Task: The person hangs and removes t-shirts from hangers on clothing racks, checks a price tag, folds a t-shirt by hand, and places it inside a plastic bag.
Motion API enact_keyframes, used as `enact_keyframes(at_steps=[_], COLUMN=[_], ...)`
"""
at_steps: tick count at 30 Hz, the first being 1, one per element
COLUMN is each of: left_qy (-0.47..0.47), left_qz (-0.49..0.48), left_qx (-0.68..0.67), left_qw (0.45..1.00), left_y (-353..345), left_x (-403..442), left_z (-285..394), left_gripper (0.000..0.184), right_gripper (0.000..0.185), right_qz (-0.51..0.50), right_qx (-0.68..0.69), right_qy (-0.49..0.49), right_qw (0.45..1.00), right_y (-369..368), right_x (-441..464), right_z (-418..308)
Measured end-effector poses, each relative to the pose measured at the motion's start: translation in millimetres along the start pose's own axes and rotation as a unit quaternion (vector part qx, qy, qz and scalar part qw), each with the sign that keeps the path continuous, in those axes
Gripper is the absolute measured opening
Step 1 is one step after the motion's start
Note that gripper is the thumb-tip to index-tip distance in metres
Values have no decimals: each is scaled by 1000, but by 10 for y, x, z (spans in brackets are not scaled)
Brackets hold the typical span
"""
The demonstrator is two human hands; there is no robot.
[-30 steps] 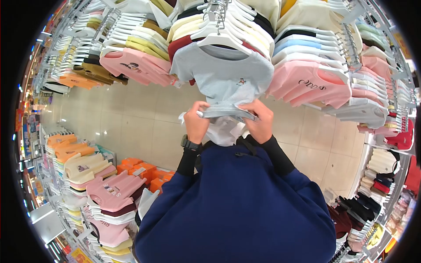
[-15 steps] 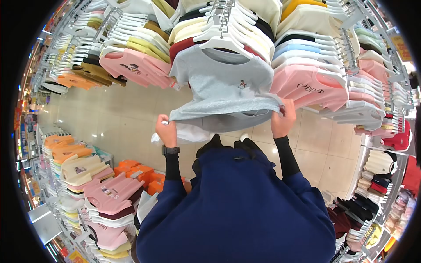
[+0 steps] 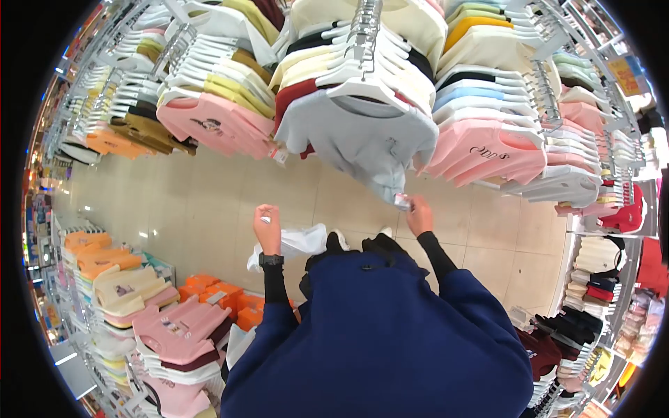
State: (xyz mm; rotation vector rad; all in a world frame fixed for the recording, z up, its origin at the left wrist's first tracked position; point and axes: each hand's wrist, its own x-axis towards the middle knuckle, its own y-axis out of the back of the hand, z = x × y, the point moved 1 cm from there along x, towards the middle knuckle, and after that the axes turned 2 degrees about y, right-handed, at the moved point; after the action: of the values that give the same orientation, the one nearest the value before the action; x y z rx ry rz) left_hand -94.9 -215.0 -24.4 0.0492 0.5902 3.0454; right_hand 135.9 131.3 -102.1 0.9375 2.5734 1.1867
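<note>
And left hand point(image 3: 267, 230) is off grey shirt point(image 3: 355, 132), fingers curled in, now well apart, below and left of it! Right hand point(image 3: 419, 216) in from right end of stretched hem, now just below shirt's lower tip, pinching small white label point(image 3: 402, 202) come into view there. Wide hem spread gone, cloth drawn down to narrow point. White bag point(image 3: 296, 244) out from behind shirt, more in sight below left of it. Shoes point(image 3: 339, 240) showing more below shirt, too.

Central metal rail point(image 3: 368, 26) with closely packed white hangers point(image 3: 367, 88) on it, the grey shirt point(image 3: 348, 132) on the frontmost one
</note>
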Motion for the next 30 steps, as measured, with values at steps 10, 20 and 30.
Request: enact_keyframes(at_steps=[10, 20, 30], left_qy=[-55, -76, -102], left_qz=[-202, -301, -344], left_qx=[-56, -145, -189], left_qw=[976, 940, 914], left_y=[-333, -1078, -983], left_x=[392, 1249, 634], left_z=[356, 1311, 1893], left_gripper=[25, 19, 26], right_gripper=[29, 32, 23], right_qz=[259, 120, 98], right_qx=[-102, -103, -33], right_qy=[162, 150, 208], right_qw=[947, 976, 972], right_y=[692, 705, 991], right_x=[1295, 1954, 1571], right_z=[-1350, -1467, -2239])
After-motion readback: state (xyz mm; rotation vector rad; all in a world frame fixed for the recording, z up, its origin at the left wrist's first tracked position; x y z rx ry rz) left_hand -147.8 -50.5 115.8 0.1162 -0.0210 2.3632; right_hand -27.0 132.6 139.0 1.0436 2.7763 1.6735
